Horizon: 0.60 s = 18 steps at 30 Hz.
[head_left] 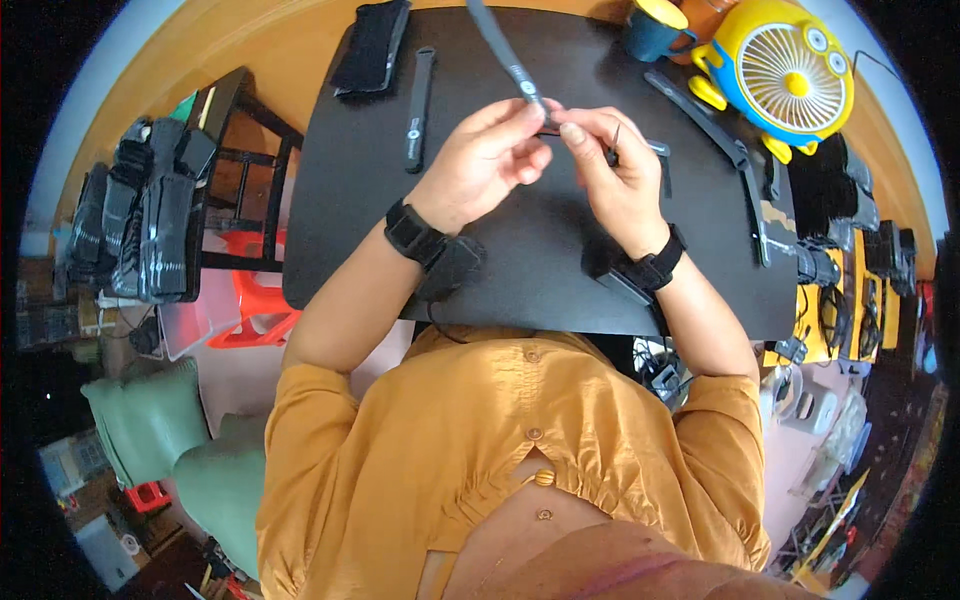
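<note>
A long grey strap (505, 55) with a small white round mark rises from between my hands toward the far edge of the black table. My left hand (490, 155) is closed, thumb and forefinger pinching the strap near its lower end. Right beside it, my right hand (615, 165) is closed too, its fingertips meeting the same end of the strap. A thin dark pointed thing (613, 150) shows at the right fingers; its kind is not clear. Another grey strap (420, 110) lies flat left of my hands. Both my wrists wear black bands (413, 232).
On the black table (390, 230) lie a black pouch (370, 48) at far left and dark straps (700, 120) to the right. A blue and yellow mug (655, 30) and a yellow-blue fan (785, 80) stand far right. Bundled black straps (165, 225) sit on a left stand.
</note>
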Available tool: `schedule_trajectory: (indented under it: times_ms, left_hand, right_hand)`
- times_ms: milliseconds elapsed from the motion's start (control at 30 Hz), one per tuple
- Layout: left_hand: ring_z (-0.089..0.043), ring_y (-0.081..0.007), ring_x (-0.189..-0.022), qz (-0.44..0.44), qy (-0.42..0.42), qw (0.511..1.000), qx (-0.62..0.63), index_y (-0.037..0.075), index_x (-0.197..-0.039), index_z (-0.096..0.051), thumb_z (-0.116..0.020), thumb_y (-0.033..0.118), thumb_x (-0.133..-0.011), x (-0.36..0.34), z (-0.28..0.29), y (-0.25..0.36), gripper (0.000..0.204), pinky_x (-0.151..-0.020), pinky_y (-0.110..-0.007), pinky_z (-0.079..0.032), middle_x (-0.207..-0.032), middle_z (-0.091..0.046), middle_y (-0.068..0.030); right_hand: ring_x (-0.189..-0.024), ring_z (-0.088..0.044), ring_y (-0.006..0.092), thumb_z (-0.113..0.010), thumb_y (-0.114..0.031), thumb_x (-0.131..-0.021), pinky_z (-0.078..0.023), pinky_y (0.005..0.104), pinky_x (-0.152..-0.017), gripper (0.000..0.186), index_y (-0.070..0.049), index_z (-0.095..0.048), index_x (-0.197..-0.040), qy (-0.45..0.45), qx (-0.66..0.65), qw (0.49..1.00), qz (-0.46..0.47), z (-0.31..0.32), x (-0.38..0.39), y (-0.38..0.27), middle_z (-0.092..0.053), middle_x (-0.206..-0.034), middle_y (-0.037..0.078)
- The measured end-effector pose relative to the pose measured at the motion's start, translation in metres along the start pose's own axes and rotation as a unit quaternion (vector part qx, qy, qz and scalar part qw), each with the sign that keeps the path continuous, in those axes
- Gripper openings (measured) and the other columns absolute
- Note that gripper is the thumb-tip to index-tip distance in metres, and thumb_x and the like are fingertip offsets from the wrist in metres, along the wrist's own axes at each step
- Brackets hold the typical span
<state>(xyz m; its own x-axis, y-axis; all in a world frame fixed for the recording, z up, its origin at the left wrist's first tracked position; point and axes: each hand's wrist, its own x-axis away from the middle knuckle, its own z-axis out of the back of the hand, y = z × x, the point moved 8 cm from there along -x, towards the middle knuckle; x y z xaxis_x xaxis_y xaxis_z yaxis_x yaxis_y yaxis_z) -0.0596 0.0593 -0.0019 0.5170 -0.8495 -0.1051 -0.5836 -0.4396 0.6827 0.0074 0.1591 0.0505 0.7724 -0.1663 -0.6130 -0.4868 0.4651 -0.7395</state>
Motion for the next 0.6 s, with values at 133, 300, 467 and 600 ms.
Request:
schedule_trajectory:
  times_ms: [133, 300, 467, 600]
  left_hand:
    - [-0.054, -0.0096, -0.071, 0.004, 0.052, 0.998, -0.04, 0.003, -0.113, -0.059, -0.053, 0.023, -0.1, 0.001, 0.019, 0.002, 0.025, -0.061, -0.022, -0.044, -0.099, -0.063, -0.0054]
    - [-0.046, -0.006, -0.067, 0.006, 0.078, 0.996, -0.038, 0.001, -0.116, -0.057, -0.048, 0.025, -0.101, 0.002, 0.017, 0.002, 0.03, -0.054, -0.015, -0.038, -0.102, -0.064, -0.0065]
    - [-0.047, -0.0051, -0.068, 0.022, 0.07, 0.997, -0.001, 0.0, -0.119, -0.056, -0.047, 0.026, -0.102, 0.003, 0.014, -0.005, 0.033, -0.054, -0.014, -0.039, -0.102, -0.063, -0.0057]
    - [-0.046, -0.0041, -0.069, 0.029, 0.059, 0.998, 0.018, -0.001, -0.12, -0.055, -0.046, 0.026, -0.103, 0.002, 0.014, -0.008, 0.034, -0.053, -0.014, -0.039, -0.103, -0.061, -0.005]
  right_hand:
    - [-0.062, -0.054, 0.0061, -0.049, -0.027, -0.101, -0.042, 0.0225, -0.056, 0.027, -0.004, -0.061, -0.109, -0.042, -0.071, 0.976, -0.2, -0.001, 0.009, 0.024, -0.061, -0.074, 0.0]
    - [-0.067, -0.057, 0.0087, -0.047, -0.026, -0.101, -0.044, 0.0237, -0.06, 0.024, -0.004, -0.059, -0.098, -0.079, -0.099, 0.956, -0.264, -0.001, 0.016, 0.029, -0.061, -0.073, 0.002]
    - [-0.067, -0.06, 0.017, -0.051, -0.023, -0.1, -0.048, 0.0297, -0.063, 0.022, -0.004, -0.06, -0.094, -0.135, -0.003, 0.97, -0.202, -0.011, 0.017, 0.014, -0.061, -0.071, 0.006]
    - [-0.064, -0.06, 0.0177, -0.05, -0.022, -0.1, -0.048, 0.0307, -0.062, 0.021, -0.004, -0.06, -0.095, -0.141, -0.007, 0.969, -0.203, -0.014, 0.019, 0.017, -0.06, -0.069, 0.007]
